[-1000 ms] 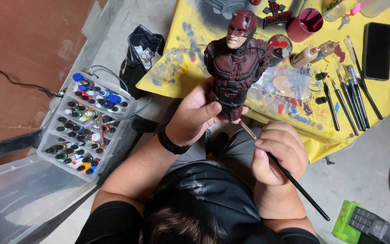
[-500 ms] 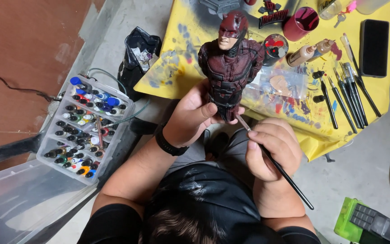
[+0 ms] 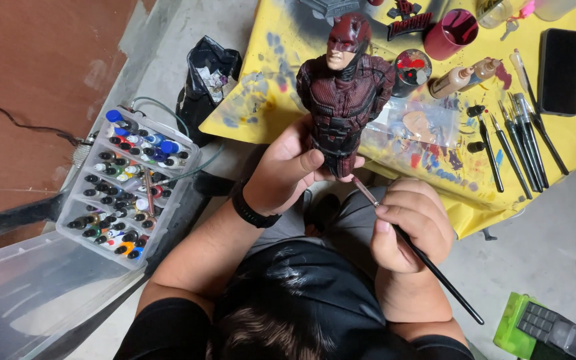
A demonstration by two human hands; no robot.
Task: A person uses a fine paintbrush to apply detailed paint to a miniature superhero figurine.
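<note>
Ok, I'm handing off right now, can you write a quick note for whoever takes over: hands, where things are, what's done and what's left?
Left hand: grips the dark red bust figure at its base, upright over the lap.
Right hand: holds a thin paintbrush, tip at the bust's lower edge.
Around: yellow paint-stained table with a row of spare brushes, red cup, paint bottles and black phone; clear case of small paint bottles on the floor to the left.
Done: bust looks mostly painted.
Left: seemingly touch-up along the base; cannot tell how much.
</note>
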